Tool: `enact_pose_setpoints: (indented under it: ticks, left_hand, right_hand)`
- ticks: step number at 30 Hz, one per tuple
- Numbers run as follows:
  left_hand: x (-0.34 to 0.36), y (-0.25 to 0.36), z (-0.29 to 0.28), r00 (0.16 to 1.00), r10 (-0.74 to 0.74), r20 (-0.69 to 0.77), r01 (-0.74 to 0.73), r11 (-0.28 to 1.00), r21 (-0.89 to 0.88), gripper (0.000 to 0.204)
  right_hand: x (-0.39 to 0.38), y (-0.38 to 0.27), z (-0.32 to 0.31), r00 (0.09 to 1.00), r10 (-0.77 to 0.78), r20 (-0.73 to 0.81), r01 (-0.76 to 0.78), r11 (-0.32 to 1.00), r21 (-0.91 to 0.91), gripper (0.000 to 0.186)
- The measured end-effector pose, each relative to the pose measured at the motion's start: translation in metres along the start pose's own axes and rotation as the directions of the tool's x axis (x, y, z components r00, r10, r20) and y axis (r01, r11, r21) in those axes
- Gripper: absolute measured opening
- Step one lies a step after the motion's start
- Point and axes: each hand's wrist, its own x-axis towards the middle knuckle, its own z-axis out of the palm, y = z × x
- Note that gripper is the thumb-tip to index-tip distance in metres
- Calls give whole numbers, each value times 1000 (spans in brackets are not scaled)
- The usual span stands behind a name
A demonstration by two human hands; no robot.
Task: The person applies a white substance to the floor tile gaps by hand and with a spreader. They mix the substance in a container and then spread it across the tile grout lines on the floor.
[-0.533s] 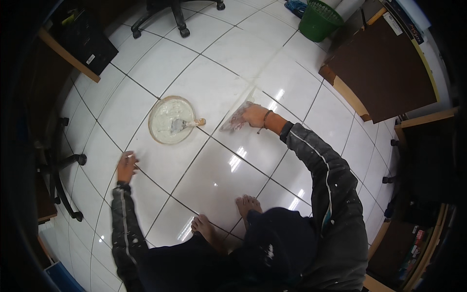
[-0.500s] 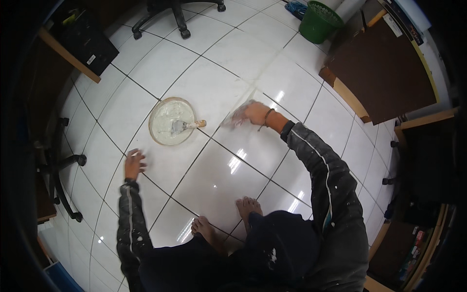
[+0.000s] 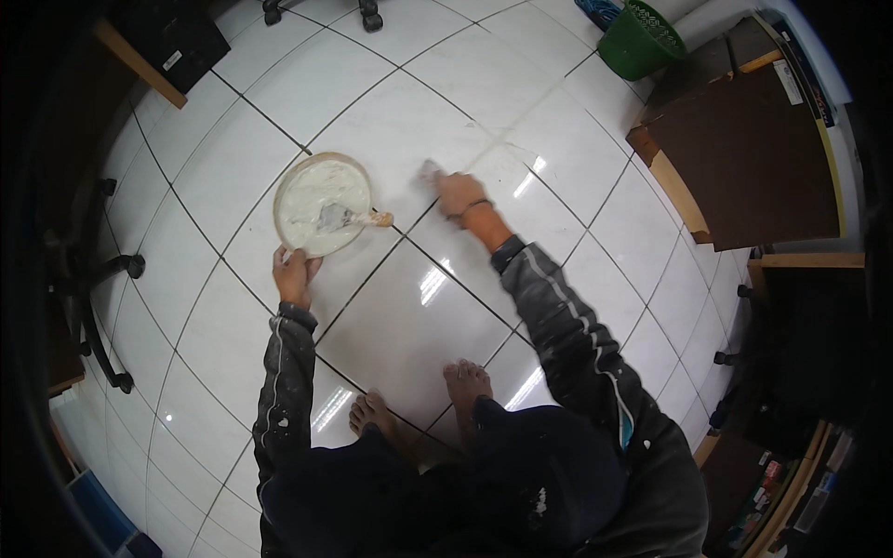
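Observation:
On the white tiled floor lies a round shallow tray (image 3: 312, 244) with a tan rim, full of pale greenish-white paste. A putty knife (image 3: 339, 217) rests in the paste; its handle, smeared with the stuff, sticks out over the right rim. At the tray's near edge, my left hand (image 3: 294, 276) has its fingers curled at the rim. To the right of the tray my right hand (image 3: 460, 197) is low over the tiles, closed around a blurred greyish thing (image 3: 430, 174) whose kind I cannot make out. A pale smeared line (image 3: 507, 133) runs along the tile joint beyond that hand.
My bare feet (image 3: 467, 379) stand on the near tiles. Chair bases show at the top (image 3: 370, 17) and left (image 3: 119, 270). A green basket (image 3: 637, 42) stands at the far right, near brown wooden furniture (image 3: 744, 158). A black box (image 3: 177, 42) is at the far left.
My left hand has come forward and right to the tray's rim. My right hand has swung left, nearer the tray, with the greyish thing in it. The view has shifted somewhat.

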Motion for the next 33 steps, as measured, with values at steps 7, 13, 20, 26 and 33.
enact_pose_setpoints:
  ticks: [7,13,20,26,33]
  left_hand:
    - [-78,5,-108,990,-38,-135,44,998,42,43]
    - [-170,-39,-266,913,-30,-408,21,999,-25,34]
    - [-295,-109,-398,735,-35,-678,-35,995,-89,25]
    - [-292,-115,-68,973,157,170,-164,-52,985,35]
    - [-302,-60,-45,945,215,245,-264,62,963,25]
  right_hand:
    - [-41,-121,53,964,-248,92,258,959,-117,35]
    - [-66,-121,43,771,-607,192,594,794,128,37]
    - [-14,-64,-18,964,-254,81,257,966,-29,45]
    - [-51,-155,115,997,35,75,-27,995,-98,55]
    - [-81,-330,119,968,-175,178,95,917,388,30]
